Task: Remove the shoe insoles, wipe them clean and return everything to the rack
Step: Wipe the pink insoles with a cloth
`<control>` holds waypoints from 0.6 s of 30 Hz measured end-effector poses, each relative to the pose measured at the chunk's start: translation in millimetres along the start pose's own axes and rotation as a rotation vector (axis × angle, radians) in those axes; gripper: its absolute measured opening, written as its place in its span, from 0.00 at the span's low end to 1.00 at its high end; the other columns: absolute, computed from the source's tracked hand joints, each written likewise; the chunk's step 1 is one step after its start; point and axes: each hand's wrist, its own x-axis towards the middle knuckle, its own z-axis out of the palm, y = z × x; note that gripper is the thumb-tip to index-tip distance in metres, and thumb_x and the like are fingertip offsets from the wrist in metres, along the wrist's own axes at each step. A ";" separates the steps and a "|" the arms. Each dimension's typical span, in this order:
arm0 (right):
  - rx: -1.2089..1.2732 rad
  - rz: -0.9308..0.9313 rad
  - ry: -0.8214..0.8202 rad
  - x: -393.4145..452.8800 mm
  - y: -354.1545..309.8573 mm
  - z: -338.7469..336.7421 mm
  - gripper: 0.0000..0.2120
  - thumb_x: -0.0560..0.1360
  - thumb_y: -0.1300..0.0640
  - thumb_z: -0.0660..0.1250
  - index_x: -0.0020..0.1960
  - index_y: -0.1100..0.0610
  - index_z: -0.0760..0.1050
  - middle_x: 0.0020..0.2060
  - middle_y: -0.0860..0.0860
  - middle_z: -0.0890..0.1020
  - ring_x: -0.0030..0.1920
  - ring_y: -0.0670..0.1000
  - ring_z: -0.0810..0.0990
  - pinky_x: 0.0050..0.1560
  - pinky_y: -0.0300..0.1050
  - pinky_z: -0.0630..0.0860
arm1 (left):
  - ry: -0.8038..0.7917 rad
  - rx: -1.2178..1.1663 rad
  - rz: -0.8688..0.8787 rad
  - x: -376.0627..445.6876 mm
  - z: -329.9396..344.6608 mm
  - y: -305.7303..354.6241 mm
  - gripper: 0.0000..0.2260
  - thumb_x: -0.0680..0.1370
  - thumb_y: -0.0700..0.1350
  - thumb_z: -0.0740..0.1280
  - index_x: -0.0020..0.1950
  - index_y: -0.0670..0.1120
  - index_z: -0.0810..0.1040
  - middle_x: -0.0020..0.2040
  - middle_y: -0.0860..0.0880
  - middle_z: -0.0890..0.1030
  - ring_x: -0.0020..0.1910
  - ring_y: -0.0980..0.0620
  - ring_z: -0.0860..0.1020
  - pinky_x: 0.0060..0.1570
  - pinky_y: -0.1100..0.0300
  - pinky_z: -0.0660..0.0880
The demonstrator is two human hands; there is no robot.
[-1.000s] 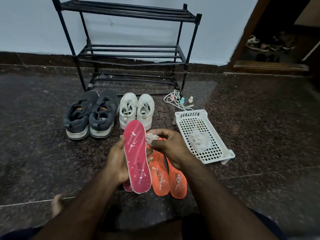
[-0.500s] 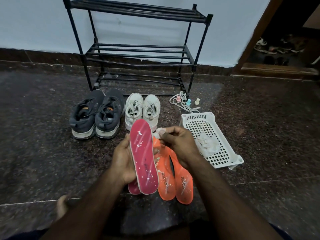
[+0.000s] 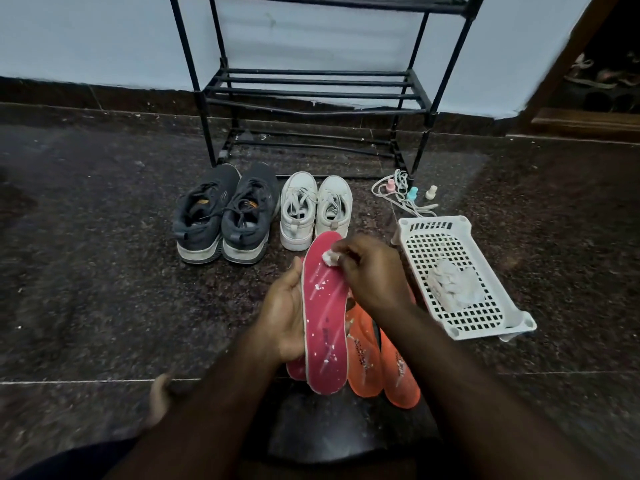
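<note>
My left hand [image 3: 282, 317] gripped the pink insole [image 3: 325, 313] along its edge; my right hand [image 3: 372, 271] pinched a small white wipe [image 3: 329, 258] against its toe end. The insole's long axis ran away from me, toe toward the rack [image 3: 311, 95]. I judged the stroke should run heelward. Orange insoles [image 3: 381, 355] lay on the dark stone floor [image 3: 104, 271] just beneath, shoes beyond.

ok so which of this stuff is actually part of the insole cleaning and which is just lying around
Part of the job:
pink insole, held by the left hand
small wipe, pinched by the right hand
orange insoles
dark sneakers
white sneakers
shoe rack
wad of wipes in the white basket

Just lying about:
loose laces
three small pegs
</note>
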 end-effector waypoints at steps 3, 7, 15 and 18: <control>-0.097 -0.006 -0.011 3.1 4.6 7.3 0.10 0.73 0.68 0.68 0.51 0.60 0.84 0.47 0.55 0.82 0.48 0.53 0.80 0.52 0.45 0.76 | 0.019 0.020 -0.008 6.0 -2.0 -2.0 0.30 0.81 0.66 0.55 0.55 0.45 0.86 0.52 0.42 0.85 0.50 0.43 0.81 0.53 0.46 0.74; -0.117 0.004 -0.120 -0.7 3.8 15.7 0.10 0.74 0.64 0.70 0.54 0.59 0.84 0.49 0.55 0.83 0.52 0.54 0.81 0.57 0.48 0.75 | 0.033 0.004 0.015 8.7 -3.5 -0.7 0.27 0.82 0.62 0.56 0.49 0.44 0.86 0.44 0.43 0.85 0.41 0.45 0.83 0.49 0.47 0.74; -0.112 0.014 -0.207 -4.6 -9.8 18.9 0.08 0.74 0.62 0.68 0.51 0.56 0.84 0.46 0.52 0.86 0.48 0.51 0.83 0.52 0.46 0.76 | 0.069 -0.053 0.033 7.7 0.7 -4.1 0.29 0.83 0.60 0.53 0.44 0.44 0.87 0.41 0.43 0.85 0.38 0.46 0.83 0.44 0.52 0.76; -0.124 0.058 -0.073 1.7 -7.9 9.5 0.09 0.75 0.63 0.68 0.52 0.58 0.84 0.47 0.54 0.85 0.48 0.52 0.82 0.51 0.43 0.76 | 0.062 -0.022 0.050 4.2 4.4 -3.3 0.30 0.83 0.60 0.52 0.42 0.43 0.87 0.37 0.43 0.83 0.32 0.47 0.81 0.32 0.57 0.77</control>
